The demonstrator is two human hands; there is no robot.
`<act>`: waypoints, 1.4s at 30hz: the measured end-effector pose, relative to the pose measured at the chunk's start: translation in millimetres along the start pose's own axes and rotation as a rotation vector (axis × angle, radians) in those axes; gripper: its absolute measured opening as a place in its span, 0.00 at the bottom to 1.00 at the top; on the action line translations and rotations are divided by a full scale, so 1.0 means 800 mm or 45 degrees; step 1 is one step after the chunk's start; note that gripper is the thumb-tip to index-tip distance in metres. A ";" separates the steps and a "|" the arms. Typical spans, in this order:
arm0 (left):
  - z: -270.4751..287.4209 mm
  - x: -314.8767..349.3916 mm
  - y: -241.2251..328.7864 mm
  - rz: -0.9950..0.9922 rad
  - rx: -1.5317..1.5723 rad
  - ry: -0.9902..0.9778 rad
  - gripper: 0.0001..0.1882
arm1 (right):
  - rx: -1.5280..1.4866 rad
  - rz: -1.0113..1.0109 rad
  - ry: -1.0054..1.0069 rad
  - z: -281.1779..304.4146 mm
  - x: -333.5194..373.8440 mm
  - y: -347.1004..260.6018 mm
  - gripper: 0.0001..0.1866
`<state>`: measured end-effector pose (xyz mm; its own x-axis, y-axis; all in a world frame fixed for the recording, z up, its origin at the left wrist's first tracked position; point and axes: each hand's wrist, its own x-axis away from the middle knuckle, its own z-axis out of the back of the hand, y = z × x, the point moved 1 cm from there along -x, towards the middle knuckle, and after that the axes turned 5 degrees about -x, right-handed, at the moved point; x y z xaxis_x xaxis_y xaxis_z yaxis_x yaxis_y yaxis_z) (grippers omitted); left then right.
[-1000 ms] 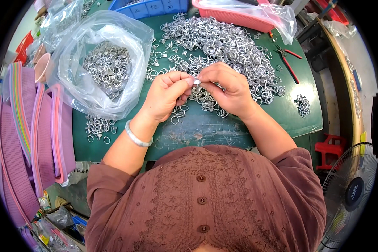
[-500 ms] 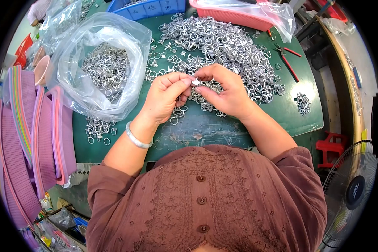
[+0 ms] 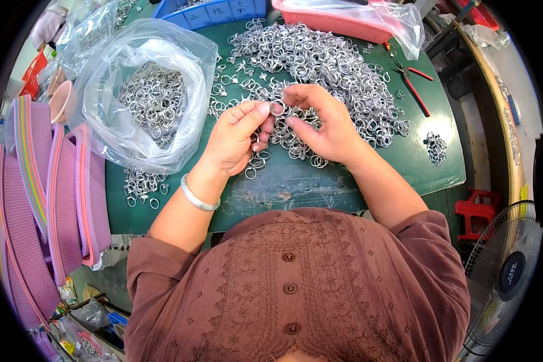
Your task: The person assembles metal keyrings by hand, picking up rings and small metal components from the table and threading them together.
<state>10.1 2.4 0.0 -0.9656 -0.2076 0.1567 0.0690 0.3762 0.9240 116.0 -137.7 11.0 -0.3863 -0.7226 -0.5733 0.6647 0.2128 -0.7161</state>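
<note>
A silver-coloured metal ring (image 3: 277,109) is pinched between the thumb and forefinger of my left hand (image 3: 236,134), its round band showing. More metal shows by the curled lower fingers of that hand, too covered to make out fully. My right hand (image 3: 329,130) is just right of the ring, thumb and forefinger spread apart with nothing visible between them. Behind and beneath both hands spreads a big heap of similar rings (image 3: 320,57) on the green table (image 3: 271,196). To the left, a clear plastic bag (image 3: 190,54) stands with its mouth folded back and many rings inside.
Red-handled pliers (image 3: 415,93) and a small ring cluster (image 3: 435,148) lie at the right. Another small pile (image 3: 142,186) sits before the bag. A blue bin (image 3: 208,17) and pink basket (image 3: 338,25) stand behind. Purple baskets (image 3: 63,199) flank the left, a fan (image 3: 501,283) the right.
My right thumb and forefinger have parted from the ring and opened. The ring has turned in my left fingers, so its round band now shows.
</note>
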 end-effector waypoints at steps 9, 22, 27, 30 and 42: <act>0.010 -0.006 -0.002 0.051 0.264 -0.166 0.12 | 0.042 -0.076 0.091 0.005 -0.001 0.017 0.15; 0.021 -0.011 -0.003 0.057 0.494 0.002 0.16 | 0.542 0.085 -0.271 -0.001 -0.001 0.019 0.05; 0.017 -0.008 -0.001 0.038 0.326 0.042 0.13 | 0.511 0.144 -0.345 -0.003 -0.002 0.013 0.04; 0.011 -0.005 0.003 0.027 0.241 0.099 0.11 | 0.573 0.124 -0.423 -0.004 -0.002 0.012 0.07; -0.011 0.002 -0.001 -0.129 -0.313 0.122 0.06 | -0.606 -0.671 -0.003 -0.002 -0.005 0.007 0.05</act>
<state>10.6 -6.3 2.4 -0.9434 -0.3218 0.0808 0.0435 0.1214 0.9917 120.2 -132.9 8.5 -0.5780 -0.8096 -0.1023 0.0378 0.0987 -0.9944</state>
